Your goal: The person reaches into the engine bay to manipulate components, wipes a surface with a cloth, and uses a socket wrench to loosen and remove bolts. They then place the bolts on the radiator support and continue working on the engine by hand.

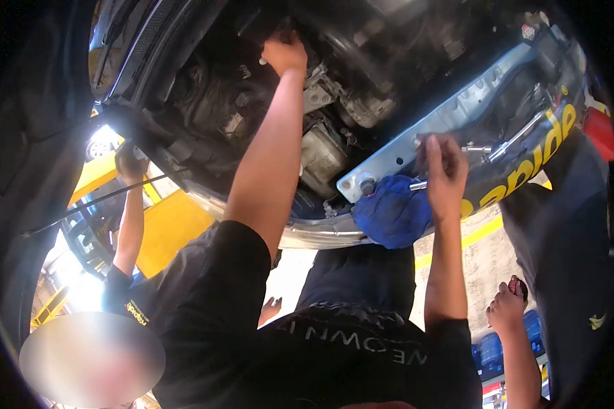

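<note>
My left hand point(285, 54) reaches deep into the engine bay, its fingers curled near dark parts. A small pale bit shows at its fingertips; what it grips is hidden. My right hand point(445, 170) hovers over the light-blue metal crossbar point(457, 105) at the car's front, slightly blurred, its fingers bent and drawn together. I cannot make out what is in them. A short chrome tool end point(417, 185) shows beside its palm, above a crumpled blue cloth point(392, 211). Right of that hand, a chrome ratchet point(515, 138) and a chrome socket piece point(476, 148) lie along the front edge.
A dark fender cover point(518, 184) with yellow lettering drapes the car's front. At left, a co-worker's raised hand point(131, 163) is near a thin rod point(109, 200). Another person's hand point(508, 305) is at lower right, near blue bottles point(491, 351). Yellow equipment point(174, 228) stands behind.
</note>
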